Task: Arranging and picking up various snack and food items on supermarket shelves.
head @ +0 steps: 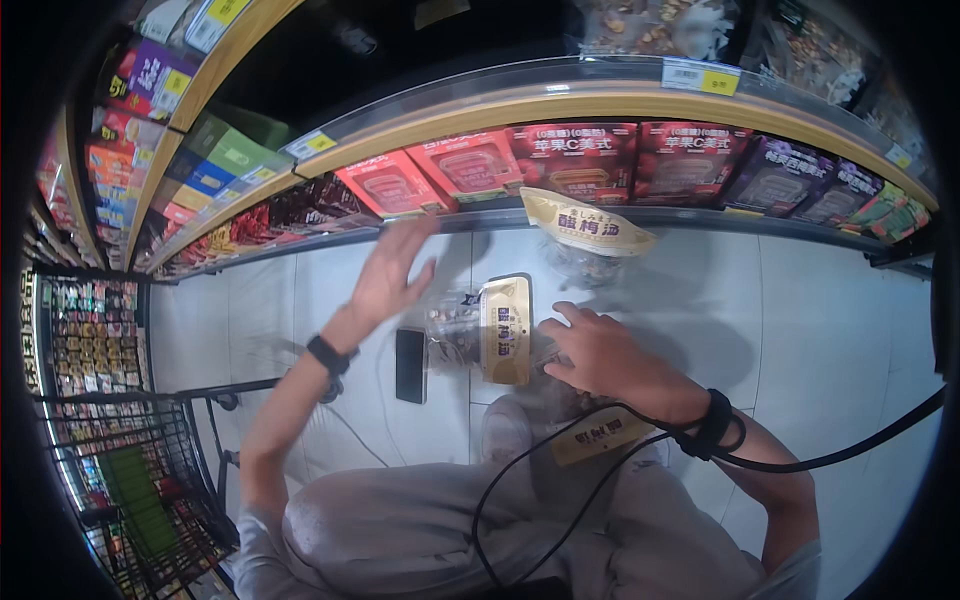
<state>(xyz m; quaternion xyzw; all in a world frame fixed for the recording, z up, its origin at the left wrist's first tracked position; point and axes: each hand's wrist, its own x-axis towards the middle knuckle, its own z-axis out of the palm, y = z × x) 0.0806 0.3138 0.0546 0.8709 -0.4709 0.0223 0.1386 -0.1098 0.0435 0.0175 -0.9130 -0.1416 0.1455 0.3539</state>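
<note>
My left hand (390,281), slightly blurred, is raised above the floor near the lower shelf, fingers extended and holding nothing. My right hand (600,356) hovers with fingers spread over a clear plastic bag with a cream header card (604,436). The hand hides much of that bag, and I cannot tell whether it touches it. Between my hands, a second such bag (504,330) lies on the floor with its header to the right. A third (589,225) stands upright before the lower shelf, dark dried contents in its clear lower part.
A smartphone (410,365) lies left of the middle bag. Red and purple boxes (574,161) line the lower shelf, below a wooden shelf edge (480,139) with price tags. A black wire shopping cart (135,465) stands at left. A black cable (847,459) crosses my right wrist and lap.
</note>
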